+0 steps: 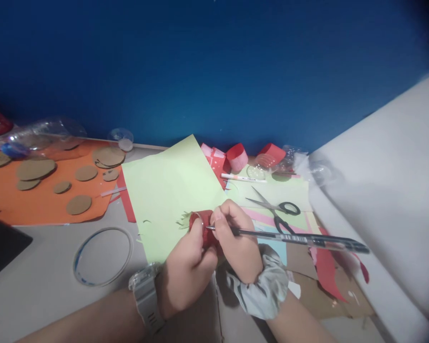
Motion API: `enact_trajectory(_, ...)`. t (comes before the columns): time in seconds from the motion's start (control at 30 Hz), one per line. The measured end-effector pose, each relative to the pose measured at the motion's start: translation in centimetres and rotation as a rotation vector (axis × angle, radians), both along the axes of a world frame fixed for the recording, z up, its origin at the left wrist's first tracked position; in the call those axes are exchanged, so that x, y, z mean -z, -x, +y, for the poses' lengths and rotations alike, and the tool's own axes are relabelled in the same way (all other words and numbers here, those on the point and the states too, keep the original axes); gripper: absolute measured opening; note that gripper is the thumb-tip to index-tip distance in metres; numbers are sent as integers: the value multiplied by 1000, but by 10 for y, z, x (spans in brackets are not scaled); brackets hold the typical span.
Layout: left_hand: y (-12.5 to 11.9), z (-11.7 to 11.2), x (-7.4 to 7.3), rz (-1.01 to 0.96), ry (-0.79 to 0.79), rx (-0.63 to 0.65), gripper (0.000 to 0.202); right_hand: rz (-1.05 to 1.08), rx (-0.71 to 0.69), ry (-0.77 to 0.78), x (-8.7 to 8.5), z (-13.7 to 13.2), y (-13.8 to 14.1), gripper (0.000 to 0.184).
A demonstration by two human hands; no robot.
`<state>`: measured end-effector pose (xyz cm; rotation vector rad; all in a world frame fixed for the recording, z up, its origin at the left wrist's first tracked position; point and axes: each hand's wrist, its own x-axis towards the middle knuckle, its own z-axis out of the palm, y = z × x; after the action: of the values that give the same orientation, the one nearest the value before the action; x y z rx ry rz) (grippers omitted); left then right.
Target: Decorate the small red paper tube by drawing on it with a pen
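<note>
My left hand (pixel 188 269) is closed around a small red paper cylinder (pixel 200 224) with a pale green fringed piece at its far end. My right hand (pixel 236 243) grips a clear ballpoint pen (pixel 296 238), its tip touching the red cylinder. Both hands are over a light green sheet of paper (pixel 168 190) on the grey table (pixel 50 281). A clear watch sits on my left wrist and a grey scrunchie on my right wrist.
Black-handled scissors (pixel 277 209) and a white marker (pixel 243 178) lie on coloured sheets to the right. Red paper rolls (pixel 238 156) stand by the blue wall. Cardboard discs (pixel 35 168) lie on an orange sheet (pixel 39 205) at left. A clear ring (pixel 103 256) is near left.
</note>
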<state>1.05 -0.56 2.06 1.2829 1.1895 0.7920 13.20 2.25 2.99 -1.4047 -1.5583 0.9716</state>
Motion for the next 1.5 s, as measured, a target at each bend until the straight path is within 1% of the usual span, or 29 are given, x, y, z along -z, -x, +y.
enact_trajectory(0.07,0,0,0,-18,-8,-1,24,-11,-3,-12,0,0,0,24)
enact_trajectory(0.2,1,0,1,-31,-12,1,24,-17,-83,-5,0,2,-1,26)
enact_trajectory(0.4,2,0,1,-35,-22,1,29,-5,-20,-15,-2,2,1,24)
enact_trajectory(0.57,1,0,1,-34,-47,-4,25,-18,-112,-12,-3,2,0,27)
enact_trajectory(0.77,2,0,0,-39,-51,-6,29,-5,-56,0,-3,3,-1,25)
enact_trajectory(0.83,2,0,1,-31,-64,-11,30,-30,-83,-13,-4,2,-1,25)
enact_trajectory(0.97,2,0,2,-36,-107,-7,26,-56,-135,-23,-3,3,-2,26)
enact_trajectory(1.13,2,-1,2,14,-74,-17,28,5,-75,-15,0,2,-2,24)
enact_trajectory(1.27,3,-1,2,-22,-98,4,27,-58,-143,-24,-2,1,-3,26)
enact_trajectory(1.33,2,-1,1,-25,-108,1,25,-55,-155,-24,-2,1,-3,26)
enact_trajectory(1.43,2,0,1,6,-95,-13,25,-5,-107,-21,-1,1,-3,26)
enact_trajectory(1.5,2,0,2,6,-91,-11,26,-10,-98,-23,-1,1,-3,26)
